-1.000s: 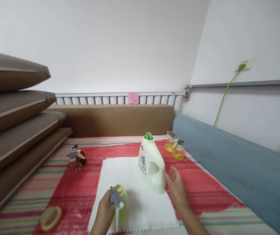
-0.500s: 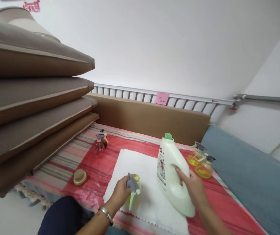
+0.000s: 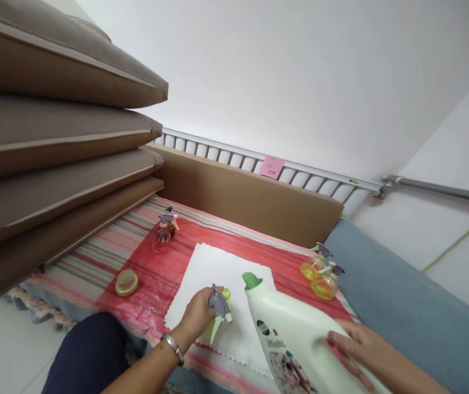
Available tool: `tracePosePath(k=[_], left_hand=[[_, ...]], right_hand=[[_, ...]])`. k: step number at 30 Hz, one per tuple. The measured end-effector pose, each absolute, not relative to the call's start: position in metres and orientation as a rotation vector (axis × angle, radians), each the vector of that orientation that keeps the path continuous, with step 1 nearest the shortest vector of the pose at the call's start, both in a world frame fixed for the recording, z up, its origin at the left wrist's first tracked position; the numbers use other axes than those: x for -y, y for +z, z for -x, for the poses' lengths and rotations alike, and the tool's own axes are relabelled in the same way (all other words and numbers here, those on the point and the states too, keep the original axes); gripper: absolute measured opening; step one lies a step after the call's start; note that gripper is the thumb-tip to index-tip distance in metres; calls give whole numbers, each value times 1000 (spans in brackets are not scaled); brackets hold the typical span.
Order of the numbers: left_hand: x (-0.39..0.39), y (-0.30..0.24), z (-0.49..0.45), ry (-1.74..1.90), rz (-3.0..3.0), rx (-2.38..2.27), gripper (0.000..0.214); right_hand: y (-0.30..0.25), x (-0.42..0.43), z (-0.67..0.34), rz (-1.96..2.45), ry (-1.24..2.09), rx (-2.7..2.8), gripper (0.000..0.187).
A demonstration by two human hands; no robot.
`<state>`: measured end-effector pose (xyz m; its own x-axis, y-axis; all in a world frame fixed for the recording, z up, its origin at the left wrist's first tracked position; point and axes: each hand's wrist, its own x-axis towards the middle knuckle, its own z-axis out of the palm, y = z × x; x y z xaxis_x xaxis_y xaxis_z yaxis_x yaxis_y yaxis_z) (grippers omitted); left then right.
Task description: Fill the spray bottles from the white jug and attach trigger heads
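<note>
My right hand [image 3: 361, 350] is closed around the handle of a large pale green detergent jug [image 3: 300, 334]. The jug is tilted left, its green spout [image 3: 252, 280] above the white sheet. My left hand [image 3: 197, 314] is closed on a grey trigger sprayer head [image 3: 220, 306] with a pale green nozzle. Right beside it shows the round opening of a yellow-green bottle [image 3: 226, 294]; the fingers hide how much of this bottle they grip. A gap separates spout and bottle. A pale green cap [image 3: 126, 282] lies to the left on the red covering.
Two spray bottles with yellow liquid [image 3: 324, 284] stand at the right. A clear pink spray bottle [image 3: 161, 238] and a dark one stand at the back left. Stacked brown cushions [image 3: 65, 131] rise on the left. A brown board [image 3: 238, 191] leans before the radiator [image 3: 218, 156].
The jug was nearly upright; now it is tipped left and has come nearer, lower in view. My left hand stays almost in place with the sprayer head. The camera view has tilted.
</note>
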<state>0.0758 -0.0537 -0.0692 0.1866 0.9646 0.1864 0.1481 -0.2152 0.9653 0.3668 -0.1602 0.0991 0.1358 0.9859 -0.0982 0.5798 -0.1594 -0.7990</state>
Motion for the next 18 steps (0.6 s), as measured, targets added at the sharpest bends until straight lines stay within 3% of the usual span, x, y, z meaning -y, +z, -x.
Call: tracePosePath(k=[4, 18], left_hand=[[58, -67, -74, 1126, -1596, -1113, 48], [67, -58, -73, 1113, -1619, -1167, 39]], right_hand=[[110, 164, -361, 1787, 1156, 1689, 42], [130, 153, -339, 1935, 951, 1974, 38]])
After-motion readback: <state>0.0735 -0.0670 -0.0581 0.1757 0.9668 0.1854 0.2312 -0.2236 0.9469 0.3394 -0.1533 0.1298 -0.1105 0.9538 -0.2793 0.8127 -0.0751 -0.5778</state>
